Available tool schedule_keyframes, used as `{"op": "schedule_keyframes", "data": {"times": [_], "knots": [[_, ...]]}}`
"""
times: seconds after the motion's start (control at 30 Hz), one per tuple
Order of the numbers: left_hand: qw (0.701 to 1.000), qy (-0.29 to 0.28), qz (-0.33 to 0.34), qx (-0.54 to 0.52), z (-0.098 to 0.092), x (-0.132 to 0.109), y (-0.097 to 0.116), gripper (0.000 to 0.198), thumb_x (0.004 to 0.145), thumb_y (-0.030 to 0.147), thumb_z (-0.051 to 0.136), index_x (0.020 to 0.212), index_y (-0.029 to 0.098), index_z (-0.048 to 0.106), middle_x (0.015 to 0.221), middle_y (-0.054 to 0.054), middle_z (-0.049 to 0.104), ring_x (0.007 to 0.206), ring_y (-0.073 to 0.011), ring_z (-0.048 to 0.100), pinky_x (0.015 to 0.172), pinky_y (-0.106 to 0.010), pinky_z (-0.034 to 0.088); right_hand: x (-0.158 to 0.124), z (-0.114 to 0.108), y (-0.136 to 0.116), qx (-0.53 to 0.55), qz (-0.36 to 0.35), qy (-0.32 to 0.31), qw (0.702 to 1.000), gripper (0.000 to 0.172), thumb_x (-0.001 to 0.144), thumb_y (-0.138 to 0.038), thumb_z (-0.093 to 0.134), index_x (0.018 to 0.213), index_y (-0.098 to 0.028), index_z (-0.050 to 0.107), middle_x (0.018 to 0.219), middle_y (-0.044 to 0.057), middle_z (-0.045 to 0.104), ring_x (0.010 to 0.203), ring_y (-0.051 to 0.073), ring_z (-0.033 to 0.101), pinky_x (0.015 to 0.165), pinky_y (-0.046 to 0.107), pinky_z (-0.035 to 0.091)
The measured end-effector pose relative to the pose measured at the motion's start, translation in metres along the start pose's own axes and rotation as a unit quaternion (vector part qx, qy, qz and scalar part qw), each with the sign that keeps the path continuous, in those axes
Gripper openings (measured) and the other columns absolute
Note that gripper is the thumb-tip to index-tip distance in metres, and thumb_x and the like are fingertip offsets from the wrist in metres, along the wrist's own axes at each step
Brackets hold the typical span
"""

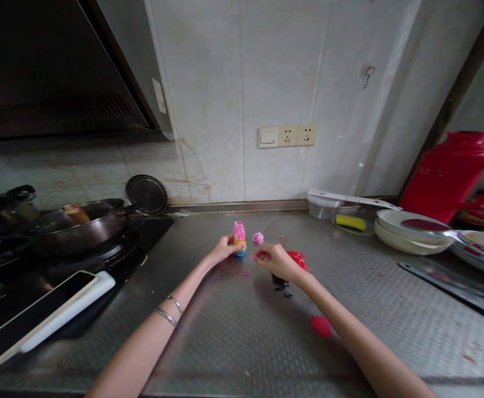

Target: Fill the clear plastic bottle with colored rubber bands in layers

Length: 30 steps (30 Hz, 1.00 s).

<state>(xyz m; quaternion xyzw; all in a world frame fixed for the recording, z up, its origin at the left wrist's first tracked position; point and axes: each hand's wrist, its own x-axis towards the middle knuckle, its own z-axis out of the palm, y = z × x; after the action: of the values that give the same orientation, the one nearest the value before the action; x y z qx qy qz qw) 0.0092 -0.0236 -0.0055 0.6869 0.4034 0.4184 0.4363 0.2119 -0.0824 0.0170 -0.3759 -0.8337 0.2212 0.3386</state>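
A small bottle [239,231], pink above with yellow and blue below, stands upright on the metal counter, and my left hand [225,247] is closed around its lower part. Just to the right, my right hand [275,261] pinches a small pink piece [254,256] between thumb and fingertips. Behind it lies a pink cap-like piece [258,237]. A purplish scrap [246,273] rests on the counter between the hands. Red strands [298,258] and black bits [282,284] sit beside and partly under my right hand. A round pink-red item [320,326] is partly hidden by my right forearm.
To the left are a pan [80,229] on the stove and a phone [38,315] on a white object. At the right stand a clear tub [324,207], a yellow sponge [350,223], stacked bowls [403,240], a knife [453,287] and a red thermos [441,177].
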Motion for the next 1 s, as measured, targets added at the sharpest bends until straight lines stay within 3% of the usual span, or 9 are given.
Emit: {"op": "schedule_keyframes", "data": {"times": [0.17,0.37,0.53,0.63,0.8,1.0], "knots": [[1.0,-0.006,0.012,0.025,0.0,0.001,0.0,0.035,0.062,0.034,0.068,0.089,0.012,0.059,0.087,-0.005,0.065,0.081,-0.0179,0.057,0.076,-0.03,0.043,0.028,-0.015,-0.009,0.072,0.022,0.018,0.997,0.017,0.073,-0.024,0.05,0.081,-0.013,0.06,0.066,0.003,0.063,0.058,0.011,0.057,0.051,0.02,0.044],[0.998,0.006,0.01,0.065,0.0,0.0,-0.001,0.024,0.066,0.031,0.064,0.081,0.013,0.059,0.081,-0.003,0.064,0.077,-0.0164,0.057,0.074,-0.029,0.043,0.076,-0.04,-0.024,-0.055,-0.019,0.071,0.996,0.015,0.069,-0.017,0.051,0.076,-0.011,0.063,0.065,0.002,0.062,0.053,0.008,0.054,0.05,0.018,0.041],[0.998,-0.003,0.025,0.05,0.0,-0.001,-0.001,0.023,0.066,0.03,0.063,0.082,0.012,0.059,0.08,-0.003,0.063,0.074,-0.0148,0.057,0.072,-0.027,0.044,0.104,-0.048,-0.032,-0.162,-0.053,-0.016,0.985,0.018,0.068,-0.009,0.048,0.076,-0.009,0.065,0.067,0.004,0.063,0.048,0.007,0.05,0.048,0.018,0.038],[0.999,-0.001,0.023,0.049,0.001,-0.003,0.001,0.024,0.066,0.03,0.062,0.082,0.012,0.059,0.08,-0.004,0.063,0.074,-0.0148,0.056,0.071,-0.027,0.044,0.114,-0.045,-0.034,-0.221,-0.11,-0.058,0.967,0.022,0.066,-0.005,0.048,0.074,-0.01,0.067,0.07,0.006,0.065,0.059,0.01,0.055,0.059,0.021,0.04],[0.998,0.005,0.005,0.058,0.001,-0.005,0.004,0.025,0.065,0.03,0.063,0.083,0.012,0.059,0.082,-0.004,0.063,0.077,-0.0164,0.057,0.072,-0.028,0.044,0.122,-0.039,-0.035,-0.245,-0.147,-0.081,0.955,0.032,0.064,0.001,0.044,0.082,-0.011,0.069,0.084,0.009,0.067,0.079,0.015,0.058,0.071,0.023,0.041],[0.998,0.005,0.015,0.061,0.001,-0.004,0.003,0.023,0.066,0.029,0.062,0.083,0.013,0.059,0.081,-0.004,0.063,0.076,-0.0154,0.057,0.073,-0.027,0.044,0.117,-0.041,-0.037,-0.215,-0.139,-0.068,0.964,0.036,0.063,0.003,0.042,0.086,-0.009,0.067,0.083,0.008,0.067,0.076,0.014,0.057,0.069,0.023,0.041]]}}
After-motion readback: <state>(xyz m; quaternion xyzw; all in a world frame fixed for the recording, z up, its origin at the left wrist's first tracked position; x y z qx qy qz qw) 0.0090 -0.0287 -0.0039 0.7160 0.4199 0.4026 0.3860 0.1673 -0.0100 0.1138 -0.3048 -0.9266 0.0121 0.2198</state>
